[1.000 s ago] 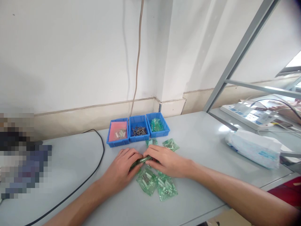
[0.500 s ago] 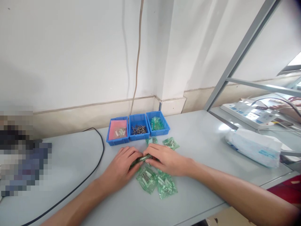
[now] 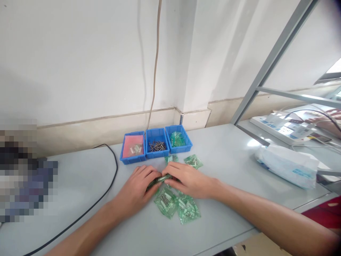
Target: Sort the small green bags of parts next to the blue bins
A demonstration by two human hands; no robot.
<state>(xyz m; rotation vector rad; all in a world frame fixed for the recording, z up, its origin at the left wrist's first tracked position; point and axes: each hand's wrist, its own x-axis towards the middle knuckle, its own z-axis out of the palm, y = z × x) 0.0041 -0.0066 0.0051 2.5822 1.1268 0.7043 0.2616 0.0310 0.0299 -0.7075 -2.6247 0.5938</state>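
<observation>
Between my two hands is a green plastic bag (image 3: 166, 177), pinched along its edge. My left hand (image 3: 140, 183) closes on its left end, thumb below and fingers above. At the other end my right hand (image 3: 186, 179) grips it the same way. The fingers cover most of this bag, so its contents are hidden. Just in front of the hands lie a green bag of screws and pale pieces (image 3: 165, 202) and another filled green bag (image 3: 189, 209). Two more filled bags lie beyond my right hand, one partly behind it (image 3: 172, 158) and one farther right (image 3: 194, 161).
Three blue bins stand by the wall: one with a pink sheet and pale pieces (image 3: 133, 158), one with screws (image 3: 157, 154), one with green bags (image 3: 183, 147). A black cable (image 3: 106, 192) crosses the left side. A white plastic package (image 3: 289, 167) lies right, near a metal frame (image 3: 250, 90).
</observation>
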